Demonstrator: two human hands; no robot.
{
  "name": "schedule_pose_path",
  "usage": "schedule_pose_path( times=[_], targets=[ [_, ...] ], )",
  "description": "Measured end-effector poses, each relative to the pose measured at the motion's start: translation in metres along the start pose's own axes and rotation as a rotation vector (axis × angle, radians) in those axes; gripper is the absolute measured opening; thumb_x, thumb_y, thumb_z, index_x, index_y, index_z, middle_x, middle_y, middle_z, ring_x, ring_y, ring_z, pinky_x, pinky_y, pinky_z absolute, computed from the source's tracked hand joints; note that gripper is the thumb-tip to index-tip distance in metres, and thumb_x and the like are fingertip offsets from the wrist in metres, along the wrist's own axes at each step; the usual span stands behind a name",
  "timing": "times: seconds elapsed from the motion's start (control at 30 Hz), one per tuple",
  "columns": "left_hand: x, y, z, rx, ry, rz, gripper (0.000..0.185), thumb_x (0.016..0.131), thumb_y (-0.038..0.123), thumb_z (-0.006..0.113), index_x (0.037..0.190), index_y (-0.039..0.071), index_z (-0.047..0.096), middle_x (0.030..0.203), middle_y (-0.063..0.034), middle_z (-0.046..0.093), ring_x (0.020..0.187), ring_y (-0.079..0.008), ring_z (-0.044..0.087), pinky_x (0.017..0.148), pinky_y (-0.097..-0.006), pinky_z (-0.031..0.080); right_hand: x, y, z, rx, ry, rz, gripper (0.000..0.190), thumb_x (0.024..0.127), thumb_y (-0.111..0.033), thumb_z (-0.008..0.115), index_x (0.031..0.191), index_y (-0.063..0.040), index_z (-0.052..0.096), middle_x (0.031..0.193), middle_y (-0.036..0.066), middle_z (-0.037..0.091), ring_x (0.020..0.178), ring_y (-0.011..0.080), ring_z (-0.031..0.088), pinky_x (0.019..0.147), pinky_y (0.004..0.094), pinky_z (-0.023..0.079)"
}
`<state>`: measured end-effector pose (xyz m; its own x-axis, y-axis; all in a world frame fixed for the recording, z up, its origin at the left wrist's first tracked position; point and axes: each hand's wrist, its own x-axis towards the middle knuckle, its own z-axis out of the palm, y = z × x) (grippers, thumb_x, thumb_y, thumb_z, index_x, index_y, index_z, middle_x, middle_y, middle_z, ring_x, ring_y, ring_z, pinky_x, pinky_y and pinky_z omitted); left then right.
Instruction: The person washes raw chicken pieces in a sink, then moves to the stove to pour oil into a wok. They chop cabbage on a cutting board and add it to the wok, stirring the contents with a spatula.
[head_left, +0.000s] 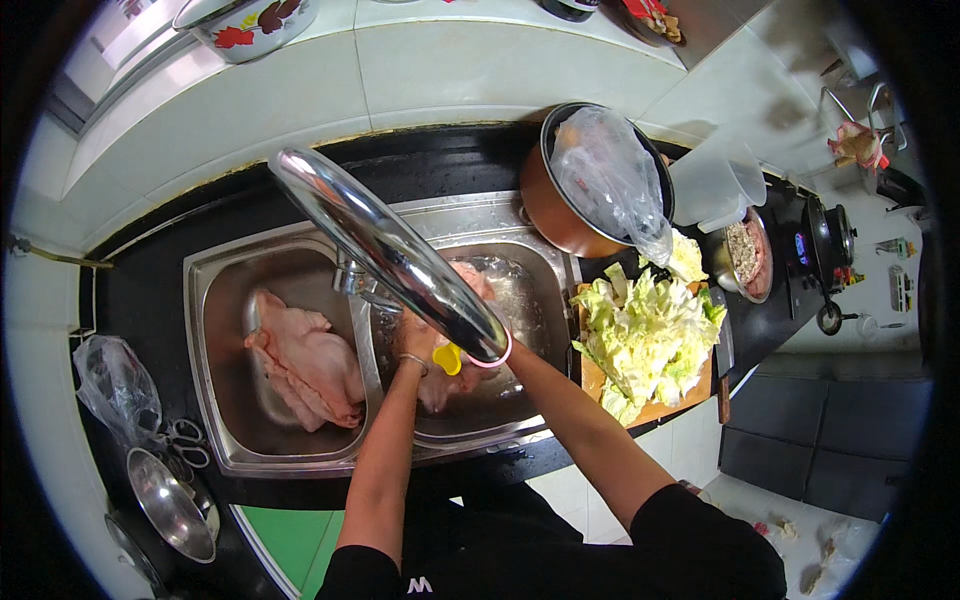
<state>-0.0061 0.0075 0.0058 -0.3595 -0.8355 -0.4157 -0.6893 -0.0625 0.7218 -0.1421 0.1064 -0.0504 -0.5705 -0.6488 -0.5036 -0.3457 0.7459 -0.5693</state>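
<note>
In the right sink basin (525, 412), my left hand (414, 336) reaches down against a piece of raw poultry (442, 391) in water. My right wrist (523, 361) comes in from the other side. The chrome faucet spout (390, 247) covers my right hand and the fingers of my left, so their grip is hidden. A yellow piece (448, 359) and a pink ring (501, 358) show by the spout's mouth. More raw poultry (307, 367), pale and skin-on, lies in the left sink basin (232, 420).
Right of the sink, cut cabbage (649, 337) heaps on a wooden cutting board (694, 394), beside a knife (724, 375). Behind stand a pot (544, 199) holding a plastic bag (607, 172), and a bowl of meat (750, 259). Scissors (187, 442) and a metal bowl (169, 502) sit left.
</note>
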Motion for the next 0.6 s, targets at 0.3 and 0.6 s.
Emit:
schedule_pose_path(
  times=[0.3,0.6],
  targets=[
    [0.032,-0.088,0.074,-1.09,-0.181,0.136,0.024,0.087,0.004,0.053,0.108,0.014,0.05,0.096,0.001,0.057,0.086,-0.0108,0.056,0.068,-0.0249,0.049,-0.06,-0.047,-0.056,1.463,-0.308,0.212,0.024,0.084,-0.011,0.057,0.107,-0.003,0.056,0.097,0.01,0.063,0.081,0.0203,0.063,0.068,0.0326,0.054],
    [0.001,0.018,0.042,-1.338,-0.182,0.15,0.019,0.089,0.011,0.05,0.107,0.005,0.055,0.091,-0.0021,0.059,0.082,-0.0108,0.054,0.07,-0.0235,0.045,-0.1,-0.067,-0.108,1.547,-0.387,0.019,0.038,0.082,-0.02,0.064,0.114,-0.003,0.052,0.103,0.01,0.061,0.09,0.0228,0.061,0.077,0.0374,0.052]
  ],
)
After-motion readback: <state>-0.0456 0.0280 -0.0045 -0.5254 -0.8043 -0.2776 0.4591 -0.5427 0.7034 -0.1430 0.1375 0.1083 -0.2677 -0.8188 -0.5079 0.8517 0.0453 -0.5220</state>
